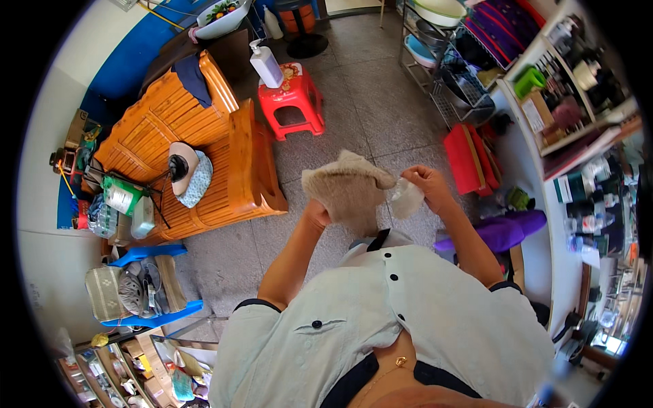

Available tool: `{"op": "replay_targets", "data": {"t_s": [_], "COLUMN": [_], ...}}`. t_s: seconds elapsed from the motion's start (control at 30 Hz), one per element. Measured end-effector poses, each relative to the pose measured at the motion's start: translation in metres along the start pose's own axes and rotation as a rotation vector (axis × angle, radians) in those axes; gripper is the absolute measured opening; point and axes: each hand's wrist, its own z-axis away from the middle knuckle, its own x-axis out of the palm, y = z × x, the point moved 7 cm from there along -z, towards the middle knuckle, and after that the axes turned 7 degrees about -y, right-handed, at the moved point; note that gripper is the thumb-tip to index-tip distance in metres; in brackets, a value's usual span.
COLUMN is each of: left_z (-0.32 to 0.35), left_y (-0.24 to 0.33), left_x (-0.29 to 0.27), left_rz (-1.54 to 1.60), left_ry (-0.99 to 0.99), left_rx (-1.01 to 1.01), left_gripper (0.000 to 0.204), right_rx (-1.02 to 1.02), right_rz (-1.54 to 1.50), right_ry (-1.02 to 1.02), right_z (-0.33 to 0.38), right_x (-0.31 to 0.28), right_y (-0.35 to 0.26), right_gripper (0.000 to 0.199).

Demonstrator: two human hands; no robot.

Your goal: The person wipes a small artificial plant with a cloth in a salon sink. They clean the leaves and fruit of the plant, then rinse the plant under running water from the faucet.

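My left hand (318,213) is closed on the lower left side of a beige, fuzzy cloth (345,185), which hangs in bulky folds in front of my body. Some of its fingers are hidden behind the fabric. To the right, my right hand (428,185) pinches a small, pale, thin, see-through piece (407,199) that looks like crumpled plastic film. This piece hangs beside the right edge of the cloth; whether the two touch, I cannot tell.
A red plastic stool (291,102) with a white pump bottle (266,64) stands ahead. On the left is a wooden bench (224,153) with a hat (182,166). A wire rack (442,85), a red folded item (466,160) and a purple one (503,230) line the right.
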Motion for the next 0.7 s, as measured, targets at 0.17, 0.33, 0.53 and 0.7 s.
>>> {"op": "replay_targets", "data": {"t_s": [0.17, 0.33, 0.53, 0.7], "left_z": [-0.057, -0.098, -0.209, -0.319], "left_y": [0.109, 0.208, 0.337, 0.439], "left_x": [-0.046, -0.116, -0.173, -0.199], "left_rz": [-0.013, -0.001, -0.02, 0.018], "left_ry": [0.079, 0.215, 0.228, 0.167], "left_rx": [0.234, 0.315, 0.329, 0.306], "left_gripper": [0.047, 0.049, 0.051, 0.057], "right_rx": [0.052, 0.102, -0.101, -0.111], "right_rz": [0.147, 0.349, 0.371, 0.267], "right_ry": [-0.224, -0.209, -0.109, -0.175], "right_z": [-0.116, -0.255, -0.448, -0.589], "right_x": [0.0, -0.031, -0.042, -0.015], "right_y": [-0.034, -0.065, -0.129, -0.216], "right_gripper": [0.033, 0.027, 0.014, 0.009]}}
